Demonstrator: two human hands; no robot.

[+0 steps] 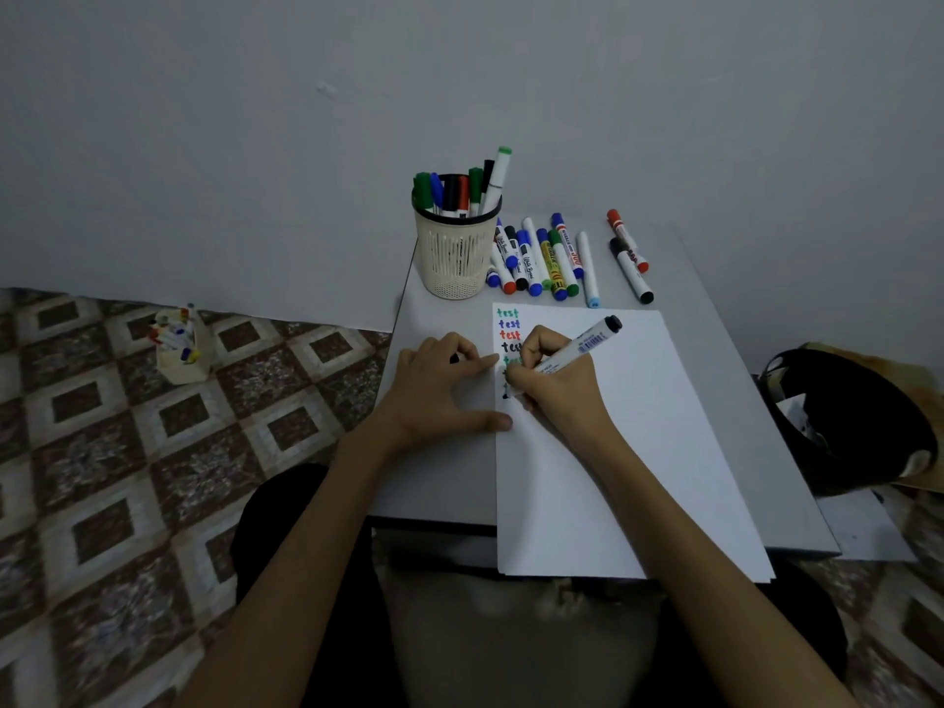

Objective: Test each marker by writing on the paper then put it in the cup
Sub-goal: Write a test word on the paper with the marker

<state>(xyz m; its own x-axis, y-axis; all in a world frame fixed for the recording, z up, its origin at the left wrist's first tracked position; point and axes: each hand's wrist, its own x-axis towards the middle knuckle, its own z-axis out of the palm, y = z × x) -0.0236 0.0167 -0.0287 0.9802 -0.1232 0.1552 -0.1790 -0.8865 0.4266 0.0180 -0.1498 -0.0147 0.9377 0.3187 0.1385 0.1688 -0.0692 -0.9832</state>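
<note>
The right hand [554, 380] is gripping a black-capped marker [577, 347], its tip pressing on the paper [638, 452] just inside the left edge, under a column of "test" words. The left hand [434, 396] is resting on the tabletop [439, 482], forefinger and thumb touching that edge; whether its curled fingers are holding anything, I cannot tell. The paper's near edge is overhanging the tabletop. The cup [456, 252] is standing at the far edge, loose markers [541, 260] lying just beside it.

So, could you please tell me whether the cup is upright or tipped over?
Upright: the cup stands on the table, markers poking up from its rim.
</note>
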